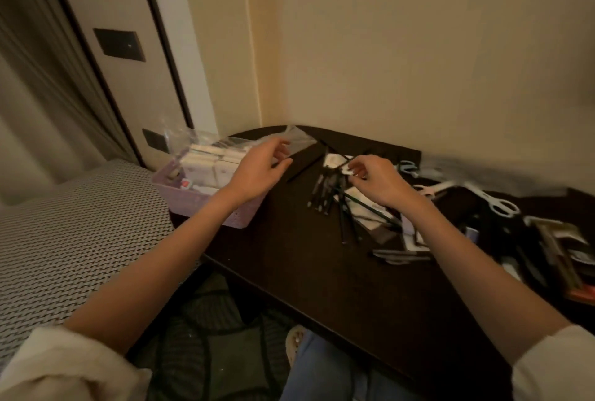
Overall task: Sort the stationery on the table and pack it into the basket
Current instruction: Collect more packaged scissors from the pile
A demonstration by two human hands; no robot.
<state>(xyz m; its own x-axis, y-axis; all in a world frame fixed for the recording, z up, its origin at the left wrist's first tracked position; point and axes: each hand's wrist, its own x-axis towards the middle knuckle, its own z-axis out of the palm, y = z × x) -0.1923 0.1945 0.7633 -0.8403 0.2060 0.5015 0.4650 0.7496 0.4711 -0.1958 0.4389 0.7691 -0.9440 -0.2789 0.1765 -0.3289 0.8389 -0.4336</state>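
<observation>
Clear plastic bag [299, 140]: left hand [257, 169] pinches its edge.
Right hand [376, 182]: fingers curled among dark pens [325, 188]; hold unclear.
Basket [193, 198]: at table [322, 272] left edge.

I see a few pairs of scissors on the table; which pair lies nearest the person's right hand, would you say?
The blue-handled scissors, just beyond the right hand near the wall. The pink-handled pair and the white-handled pair lie farther right.

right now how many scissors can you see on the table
3: white-handled scissors far right, pale pair beside them, blue-handled pair beyond the right hand. Clutter may hide more.
</observation>
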